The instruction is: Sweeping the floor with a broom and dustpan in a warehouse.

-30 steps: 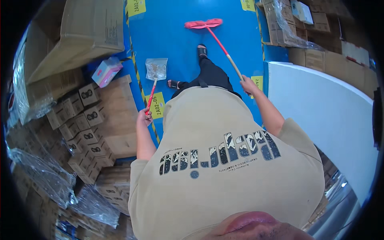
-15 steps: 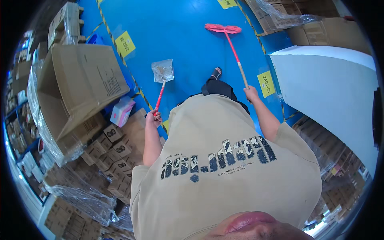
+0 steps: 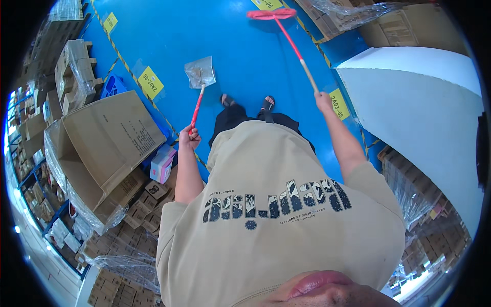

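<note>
My left hand (image 3: 190, 137) is closed around the red grip of a long-handled dustpan (image 3: 196, 108). The dustpan's metallic pan (image 3: 200, 71) is out ahead at floor height, with some brownish debris in it. With my right hand (image 3: 323, 101) I grip the wooden end of a broom (image 3: 290, 40), whose handle turns red farther out. Its wide red head (image 3: 271, 14) reaches the far side of the view, beyond the pan and to its right. Both arms are stretched forward and apart.
Blue floor (image 3: 158, 30) runs ahead between black-and-yellow tape lines with yellow labels (image 3: 151, 83). To the left stand a large open carton (image 3: 115, 138), a pink-and-white box (image 3: 162, 163) and stacked boxes (image 3: 146, 207). A white curved panel (image 3: 409, 97) borders the right.
I have stepped forward; both feet now show. The broom head has moved farther away and slightly left, and the dustpan has also shifted a little forward and left. Both stay in my hands.
</note>
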The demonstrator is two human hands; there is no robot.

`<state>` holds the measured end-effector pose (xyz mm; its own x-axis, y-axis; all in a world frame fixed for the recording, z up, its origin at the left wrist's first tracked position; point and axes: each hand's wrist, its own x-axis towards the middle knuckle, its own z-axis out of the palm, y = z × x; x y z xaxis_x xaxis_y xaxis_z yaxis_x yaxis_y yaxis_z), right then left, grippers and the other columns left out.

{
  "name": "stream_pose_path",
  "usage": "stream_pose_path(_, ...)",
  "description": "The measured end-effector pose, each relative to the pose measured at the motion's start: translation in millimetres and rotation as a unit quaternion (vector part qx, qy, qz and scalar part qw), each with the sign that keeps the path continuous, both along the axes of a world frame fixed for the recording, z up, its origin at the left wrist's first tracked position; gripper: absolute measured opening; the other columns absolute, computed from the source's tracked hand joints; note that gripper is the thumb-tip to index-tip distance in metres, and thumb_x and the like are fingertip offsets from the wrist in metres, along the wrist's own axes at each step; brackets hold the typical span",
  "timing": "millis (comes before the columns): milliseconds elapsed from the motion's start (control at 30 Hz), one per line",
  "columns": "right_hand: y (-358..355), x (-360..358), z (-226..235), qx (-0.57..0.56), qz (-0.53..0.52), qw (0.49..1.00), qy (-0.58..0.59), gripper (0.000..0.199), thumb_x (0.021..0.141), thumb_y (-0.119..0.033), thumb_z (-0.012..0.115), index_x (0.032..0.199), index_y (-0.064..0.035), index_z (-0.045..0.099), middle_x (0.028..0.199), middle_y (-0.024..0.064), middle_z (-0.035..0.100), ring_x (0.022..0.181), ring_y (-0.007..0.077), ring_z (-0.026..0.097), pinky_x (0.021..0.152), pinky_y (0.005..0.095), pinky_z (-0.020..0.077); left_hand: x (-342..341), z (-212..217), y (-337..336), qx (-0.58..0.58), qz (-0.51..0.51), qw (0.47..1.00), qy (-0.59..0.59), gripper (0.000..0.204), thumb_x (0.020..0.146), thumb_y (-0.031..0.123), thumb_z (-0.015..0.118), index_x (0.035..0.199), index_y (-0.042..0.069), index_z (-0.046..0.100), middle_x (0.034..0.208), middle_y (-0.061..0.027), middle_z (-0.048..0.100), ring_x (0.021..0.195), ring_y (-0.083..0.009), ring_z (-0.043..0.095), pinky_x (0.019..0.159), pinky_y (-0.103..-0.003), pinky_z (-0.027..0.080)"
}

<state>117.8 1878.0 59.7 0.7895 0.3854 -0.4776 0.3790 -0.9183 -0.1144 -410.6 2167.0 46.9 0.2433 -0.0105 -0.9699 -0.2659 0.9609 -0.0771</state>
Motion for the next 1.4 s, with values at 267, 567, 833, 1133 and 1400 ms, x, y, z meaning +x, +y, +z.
stream_pose_path(267,162.5,88.7,-5.6,-0.060,-0.112,0.988,0.093,0.041,0.087,-0.038,0.050,0.091,0.0005,0.063,0.077,0.0176,0.064,0.059,0.0301,0.063,0.054,0.0404,0.0515,61.4,-33.8,110.3,0.000,-0.059,0.998,-0.006,0.010,0.091,0.023,0.044,0.088,0.014,0.049,0.057,0.0030,0.047,0.041,-0.0076,0.038,0.043,-0.024,0.027)
stream_pose_path(567,256.6,177.4,-26.5,-0.142,-0.210,0.961,0.110,0.049,0.088,-0.044,0.046,0.087,0.0025,0.062,0.070,0.0160,0.063,0.054,0.0285,0.061,0.052,0.0406,0.0501,147.2,-30.1,254.2,0.010,-0.199,0.980,0.019,0.008,0.090,0.020,0.045,0.092,0.012,0.044,0.055,0.0030,0.045,0.041,-0.0074,0.036,0.041,-0.024,0.028)
stream_pose_path(833,203.7,106.0,11.8,-0.175,-0.312,0.914,0.194,0.065,0.087,-0.060,0.038,0.064,-0.0005,0.051,0.049,0.0131,0.050,0.041,0.0269,0.051,0.041,0.0422,0.0416,216.5,-53.4,350.7,0.037,-0.263,0.964,0.022,0.008,0.091,0.019,0.044,0.092,0.011,0.043,0.058,0.0006,0.046,0.042,-0.0089,0.037,0.042,-0.025,0.031)
stream_pose_path(1133,143.0,-15.8,65.2,-0.159,-0.382,0.887,0.207,0.063,0.089,-0.054,0.043,0.057,-0.0008,0.049,0.047,0.0115,0.049,0.036,0.0246,0.048,0.036,0.0411,0.0372,318.2,-66.5,379.2,0.041,-0.297,0.954,-0.017,0.007,0.091,0.018,0.044,0.091,0.011,0.042,0.058,0.0008,0.045,0.042,-0.0085,0.037,0.041,-0.024,0.028)
stream_pose_path(1400,71.6,-24.8,84.1,-0.061,-0.298,0.948,0.094,0.058,0.089,-0.048,0.044,0.062,0.0016,0.056,0.054,0.0164,0.054,0.044,0.0278,0.055,0.041,0.0415,0.0413,366.5,-43.6,359.8,0.056,-0.343,0.936,-0.044,0.007,0.091,0.017,0.045,0.092,0.010,0.044,0.058,-0.0006,0.046,0.043,-0.0092,0.037,0.041,-0.025,0.028)
